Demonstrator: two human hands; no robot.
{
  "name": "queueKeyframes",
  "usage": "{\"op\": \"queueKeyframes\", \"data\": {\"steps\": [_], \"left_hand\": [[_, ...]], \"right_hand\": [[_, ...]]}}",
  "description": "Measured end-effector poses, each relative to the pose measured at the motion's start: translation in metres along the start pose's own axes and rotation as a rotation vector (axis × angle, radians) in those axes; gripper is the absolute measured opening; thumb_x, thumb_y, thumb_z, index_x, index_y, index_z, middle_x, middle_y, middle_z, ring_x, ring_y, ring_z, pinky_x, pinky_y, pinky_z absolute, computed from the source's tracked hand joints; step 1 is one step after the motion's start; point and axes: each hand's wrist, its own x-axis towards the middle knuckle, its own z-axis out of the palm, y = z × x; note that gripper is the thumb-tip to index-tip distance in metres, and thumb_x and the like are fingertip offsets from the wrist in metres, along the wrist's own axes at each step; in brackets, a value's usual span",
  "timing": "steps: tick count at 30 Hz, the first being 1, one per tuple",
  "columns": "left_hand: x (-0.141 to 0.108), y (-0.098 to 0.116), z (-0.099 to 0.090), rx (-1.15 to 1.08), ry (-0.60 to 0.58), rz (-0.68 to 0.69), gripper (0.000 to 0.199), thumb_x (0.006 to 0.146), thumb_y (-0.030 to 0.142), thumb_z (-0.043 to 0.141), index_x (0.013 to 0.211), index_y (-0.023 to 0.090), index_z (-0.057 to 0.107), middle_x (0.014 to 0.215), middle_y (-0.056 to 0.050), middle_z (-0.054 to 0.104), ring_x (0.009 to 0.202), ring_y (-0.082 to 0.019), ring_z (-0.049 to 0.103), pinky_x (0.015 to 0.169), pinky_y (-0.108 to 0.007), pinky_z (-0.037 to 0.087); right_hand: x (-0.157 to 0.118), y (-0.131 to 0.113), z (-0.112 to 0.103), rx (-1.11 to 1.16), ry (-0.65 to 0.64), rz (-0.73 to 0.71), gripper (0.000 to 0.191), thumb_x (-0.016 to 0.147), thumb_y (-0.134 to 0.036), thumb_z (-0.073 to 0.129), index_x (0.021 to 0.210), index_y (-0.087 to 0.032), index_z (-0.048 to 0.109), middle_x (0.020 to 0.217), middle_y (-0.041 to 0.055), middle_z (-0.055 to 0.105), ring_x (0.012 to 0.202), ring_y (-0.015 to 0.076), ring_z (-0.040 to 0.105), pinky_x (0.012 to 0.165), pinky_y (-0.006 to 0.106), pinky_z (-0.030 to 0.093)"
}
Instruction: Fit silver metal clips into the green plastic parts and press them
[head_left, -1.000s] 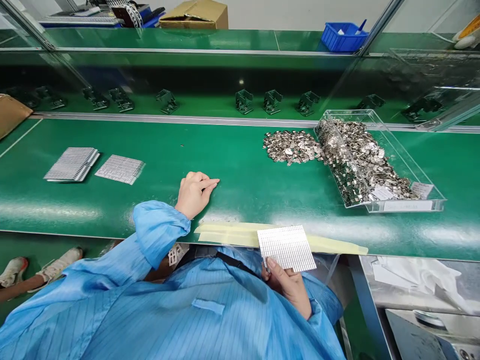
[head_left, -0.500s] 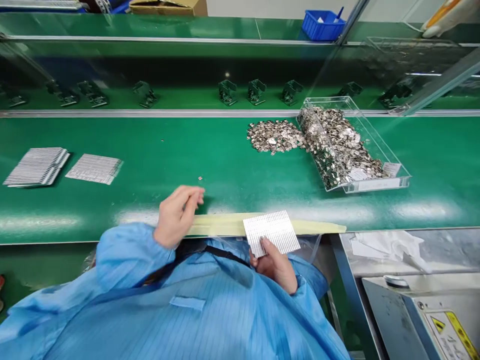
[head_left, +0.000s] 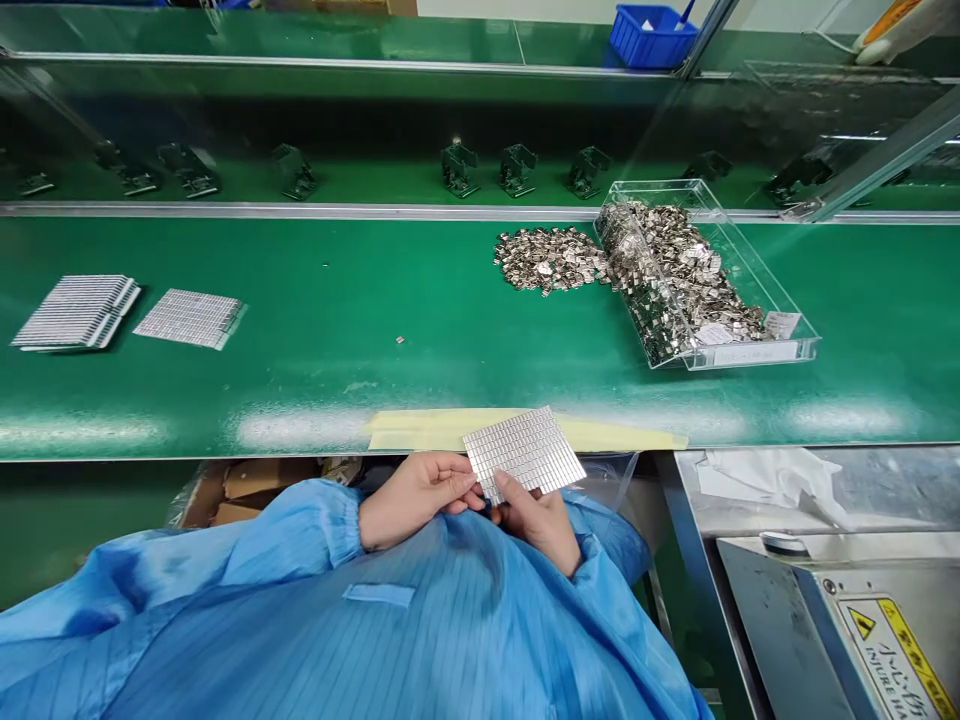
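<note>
Head view: our left hand and right hand pinch the sheet along its near side, probably to steady it

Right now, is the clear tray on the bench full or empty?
Partly full. Small metal pieces are heaped in the clear tray, mostly toward its left side, while green bench shows through bare plastic on the right.

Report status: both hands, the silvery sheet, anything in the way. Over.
Right hand holding gridded silvery sheet, thumb on top. Left hand at its left corner. Nothing seen blocking either; one small loose piece beyond, on green bench.
</note>
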Motion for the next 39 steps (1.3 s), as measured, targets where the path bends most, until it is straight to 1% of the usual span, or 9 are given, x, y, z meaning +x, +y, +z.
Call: {"op": "queueKeyframes", "data": {"steps": [4,8,11,16,22,31,34,36,39], "left_hand": [[-0.001,-0.003,0.002,-0.04,0.023,-0.05,0.055,0.055,0.055,0.084,0.082,0.011,0.07,0.068,-0.003,0.069,0.062,-0.007,0.06,0.056,-0.016,0.041],[0.002,-0.007,0.003,-0.054,0.043,-0.038,0.048,0.059,0.049,0.084,0.081,0.01,0.068,0.066,-0.004,0.069,0.062,-0.009,0.062,0.058,-0.017,0.043],[0.004,-0.009,0.003,-0.057,0.042,-0.014,0.041,0.062,0.044,0.084,0.076,0.01,0.066,0.066,-0.004,0.069,0.063,-0.01,0.065,0.059,-0.018,0.045],[0.006,-0.014,0.002,-0.026,0.028,0.044,0.037,0.063,0.042,0.083,0.072,0.011,0.063,0.067,-0.005,0.071,0.064,-0.015,0.069,0.062,-0.022,0.051],[0.009,-0.022,0.0,-0.023,0.03,0.053,0.039,0.063,0.044,0.082,0.071,0.012,0.062,0.066,-0.007,0.072,0.067,-0.019,0.071,0.062,-0.025,0.054],[0.005,-0.025,0.002,-0.043,0.035,0.06,0.036,0.064,0.04,0.082,0.069,0.013,0.058,0.063,-0.005,0.07,0.061,-0.016,0.069,0.057,-0.023,0.053],[0.004,-0.024,0.003,-0.022,0.014,0.033,0.033,0.066,0.039,0.081,0.068,0.014,0.058,0.061,-0.003,0.069,0.059,-0.015,0.068,0.057,-0.023,0.052],[0.003,-0.023,0.003,-0.009,0.001,0.013,0.033,0.066,0.038,0.08,0.068,0.015,0.058,0.062,-0.002,0.068,0.06,-0.014,0.067,0.058,-0.023,0.053],[0.001,-0.02,0.0,0.016,-0.007,-0.007,0.035,0.065,0.041,0.081,0.071,0.015,0.059,0.063,-0.003,0.067,0.061,-0.015,0.067,0.059,-0.024,0.053]], "right_hand": [[0.001,-0.001,0.002,0.007,-0.034,0.018,0.027,0.068,-0.037,0.083,0.081,-0.016,0.071,0.077,0.0029,0.068,0.061,0.0134,0.056,0.051,0.024,0.042],[0.007,0.002,0.002,0.025,-0.088,0.017,0.028,0.068,-0.036,0.083,0.082,-0.016,0.069,0.072,0.0005,0.064,0.06,0.0123,0.055,0.05,0.023,0.04],[0.011,0.009,0.001,-0.002,-0.063,-0.002,0.029,0.066,-0.035,0.083,0.081,-0.016,0.068,0.069,-0.0005,0.062,0.059,0.0122,0.052,0.051,0.024,0.041],[0.013,0.017,-0.001,-0.021,-0.053,-0.054,0.025,0.066,-0.033,0.083,0.077,-0.018,0.066,0.07,-0.0008,0.063,0.062,0.0142,0.054,0.057,0.027,0.044],[0.009,0.014,0.0,-0.038,-0.014,-0.018,0.026,0.065,-0.034,0.084,0.072,-0.02,0.064,0.072,-0.0012,0.063,0.065,0.0154,0.056,0.063,0.03,0.046],[0.003,0.009,0.002,-0.066,-0.009,0.035,0.027,0.064,-0.036,0.085,0.073,-0.019,0.066,0.07,-0.0002,0.065,0.062,0.0157,0.057,0.062,0.031,0.047],[0.0,0.008,0.003,-0.11,-0.043,0.054,0.026,0.065,-0.038,0.084,0.068,-0.019,0.066,0.065,-0.0007,0.063,0.059,0.0152,0.056,0.06,0.03,0.045],[-0.001,0.007,0.004,-0.13,-0.065,0.047,0.026,0.066,-0.038,0.083,0.065,-0.019,0.065,0.061,-0.0015,0.061,0.058,0.0145,0.054,0.059,0.029,0.044],[-0.001,0.004,0.007,-0.119,-0.046,0.008,0.026,0.065,-0.038,0.084,0.066,-0.02,0.066,0.062,-0.0016,0.06,0.058,0.0146,0.053,0.058,0.029,0.043]]}}
